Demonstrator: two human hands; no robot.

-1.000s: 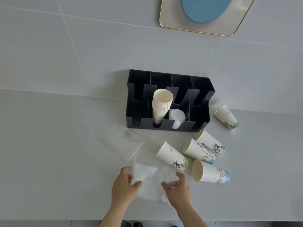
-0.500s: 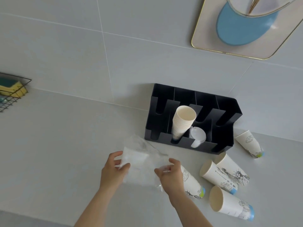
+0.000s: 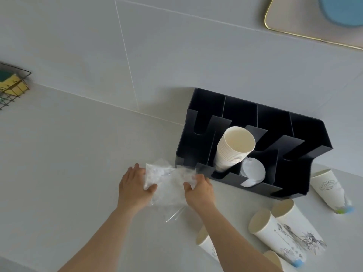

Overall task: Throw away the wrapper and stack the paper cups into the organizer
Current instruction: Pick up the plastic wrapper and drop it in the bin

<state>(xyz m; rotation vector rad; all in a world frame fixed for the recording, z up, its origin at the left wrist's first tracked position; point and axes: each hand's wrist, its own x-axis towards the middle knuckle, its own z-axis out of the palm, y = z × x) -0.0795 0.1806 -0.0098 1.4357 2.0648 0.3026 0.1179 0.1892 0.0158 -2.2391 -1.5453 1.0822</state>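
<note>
A clear plastic wrapper (image 3: 170, 181) is bunched between my hands, just in front of the left end of the black organizer (image 3: 306, 173). My left hand (image 3: 134, 188) pinches its left edge and my right hand (image 3: 199, 190) pinches its right edge. A stack of white paper cups (image 3: 233, 150) leans in one organizer slot, with white lids (image 3: 253, 172) in the slot beside it. Several loose printed paper cups lie on their sides on the counter: one (image 3: 330, 191) right of the organizer, others (image 3: 279, 232) near my right forearm, one (image 3: 206, 244) partly hidden by it.
A black wire basket (image 3: 13, 85) holding a yellow-green sponge hangs at the far left against the tiled wall. A gold-rimmed tray (image 3: 294, 22) with a blue disc is at the top right. The pale counter (image 3: 68, 163) spreads left of my hands.
Both hands have lifted the wrapper off the counter and gathered it into a tighter bundle, closer to the organizer. The view has swung left and nearer, bringing the wire basket in.
</note>
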